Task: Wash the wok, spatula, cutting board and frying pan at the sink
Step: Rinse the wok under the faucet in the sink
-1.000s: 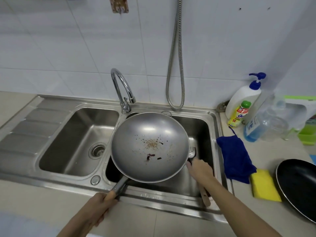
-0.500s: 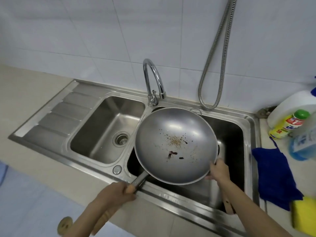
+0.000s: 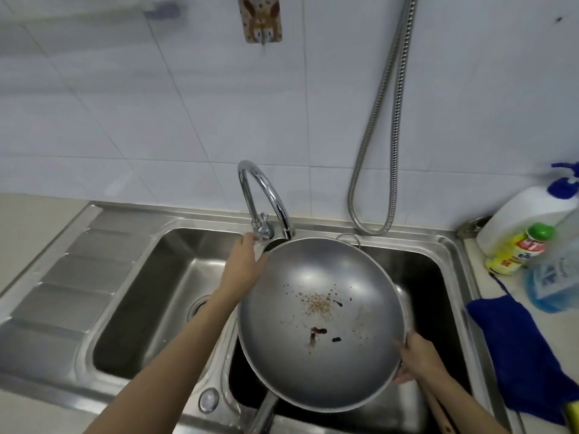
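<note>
The grey wok [image 3: 322,321], with brown crumbs and dark spots inside, hangs tilted over the right basin [image 3: 432,277] of the steel sink. My right hand [image 3: 413,358] grips its rim at the lower right. The wok's metal handle [image 3: 266,411] points toward me with no hand on it. My left hand [image 3: 244,264] reaches up along the wok's left edge, fingertips at the tap's lever [image 3: 262,228]. A wooden spatula handle [image 3: 438,416] shows under my right forearm, its blade hidden. The frying pan and cutting board are out of view.
The curved tap [image 3: 266,189] stands behind the divider. The left basin [image 3: 150,308] has a drain, and a ribbed drainboard [image 3: 62,286] lies beyond it. A blue cloth [image 3: 529,355], yellow sponge [image 3: 571,415], detergent bottles [image 3: 517,252] and a hanging hose [image 3: 379,145] are at right.
My left hand let go of the wok's handle and moved up to the tap's lever. My right hand keeps the wok by its rim. The view tilted up and shifted.
</note>
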### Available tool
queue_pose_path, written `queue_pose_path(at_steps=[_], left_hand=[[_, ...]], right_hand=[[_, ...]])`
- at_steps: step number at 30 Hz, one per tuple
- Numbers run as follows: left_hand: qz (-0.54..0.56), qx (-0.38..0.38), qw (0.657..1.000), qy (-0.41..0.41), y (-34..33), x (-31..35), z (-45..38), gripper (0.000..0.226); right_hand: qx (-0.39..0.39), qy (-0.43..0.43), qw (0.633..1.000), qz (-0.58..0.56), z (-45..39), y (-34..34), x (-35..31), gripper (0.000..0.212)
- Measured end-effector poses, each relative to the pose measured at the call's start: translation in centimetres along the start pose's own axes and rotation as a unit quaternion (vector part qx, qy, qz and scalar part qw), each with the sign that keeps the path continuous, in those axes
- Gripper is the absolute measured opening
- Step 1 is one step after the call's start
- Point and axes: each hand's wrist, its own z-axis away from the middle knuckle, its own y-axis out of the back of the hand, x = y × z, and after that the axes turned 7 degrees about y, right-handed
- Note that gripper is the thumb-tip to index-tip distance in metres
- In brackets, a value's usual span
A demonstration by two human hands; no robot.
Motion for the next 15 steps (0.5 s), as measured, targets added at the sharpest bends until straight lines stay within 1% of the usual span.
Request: queue_pose_path(at_steps=[1,3,6,8,11,13,15], left_hand=[[0.008,0.024,1.0,-0.016,-0.3,0.7,-1.5,0.038],[0.018,0.053,0.998,-0.03,-0.9,1.5,-3.7,0.042],[0.043,0.021,0.998,-0.03,-1.9,1.5,-5.8,0.04],[0.06,0.018,0.997,-0.045,-2.2,1.1,-6.6,0.031],[0.021,0.055,0.995,-0.076,-1.6,0.9,-7.8,0.012],[-0.017,0.064,0.993,-0.094,-1.0,1.1,-8.5,0.009],[-0.045,0.066,0.992,-0.098,-0.7,1.3,-8.7,0.012]], right_hand=[[0.0,-0.01,1.0,0.003,-0.1,-0.1,0.0,0.017],[0.008,-0.014,1.0,0.021,-0.2,-0.1,0.0,0.02],[0.011,-0.017,0.999,0.046,-0.5,-0.1,0.2,0.02],[0.02,-0.014,0.998,0.059,-0.2,0.0,-0.2,0.018],[0.016,-0.026,0.998,0.055,0.0,0.1,-0.8,0.016],[0.012,-0.031,0.998,0.048,0.5,0.3,-1.7,0.015],[0.006,-0.036,0.999,0.031,1.2,0.6,-2.6,0.014]])
